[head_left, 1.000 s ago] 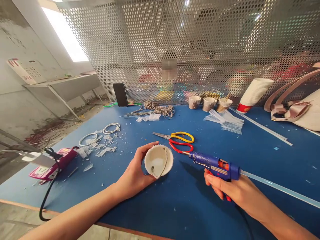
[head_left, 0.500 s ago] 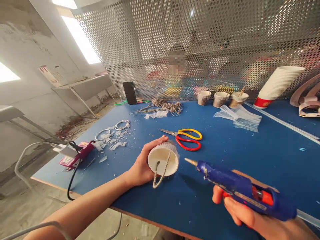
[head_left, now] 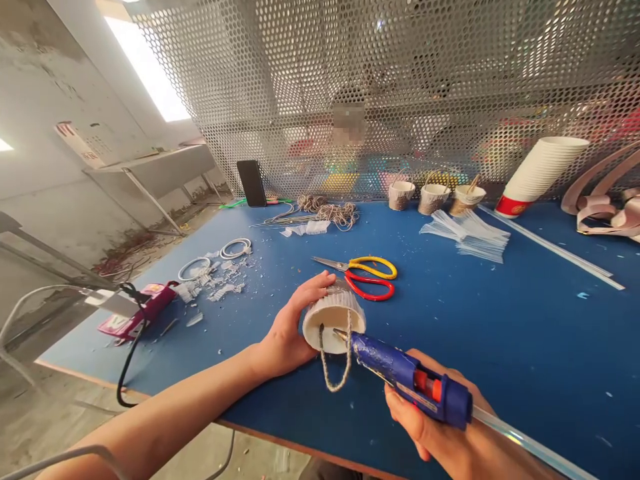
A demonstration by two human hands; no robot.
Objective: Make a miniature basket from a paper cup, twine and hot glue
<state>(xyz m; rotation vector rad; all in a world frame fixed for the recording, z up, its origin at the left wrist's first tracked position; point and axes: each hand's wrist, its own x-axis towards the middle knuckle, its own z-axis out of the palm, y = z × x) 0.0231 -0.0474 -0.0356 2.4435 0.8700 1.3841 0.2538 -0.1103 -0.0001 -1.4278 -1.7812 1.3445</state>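
I have the left hand (head_left: 285, 333) gripping a cup (head_left: 331, 319) inside the table's near edge (head_left: 280, 440), the right hand (head_left: 435, 420) gripping a glue gun (head_left: 393, 365), room rightward.

We are in a rough workshop: glue gun (head_left: 390, 363) at lower right, scraps (head_left: 226, 291) littering the blue table (head_left: 525, 333) at left, perforated metal screen (head_left: 300, 67) along the top.

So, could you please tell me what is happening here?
The person's left hand holds a small cup with its opening tipped toward the viewer; a loop of string hangs from it. The right hand grips a glue gun, its tip at the cup's opening; whether it touches the inside I cannot tell. Scissors lie just beyond, and three similar cups stand at the back.
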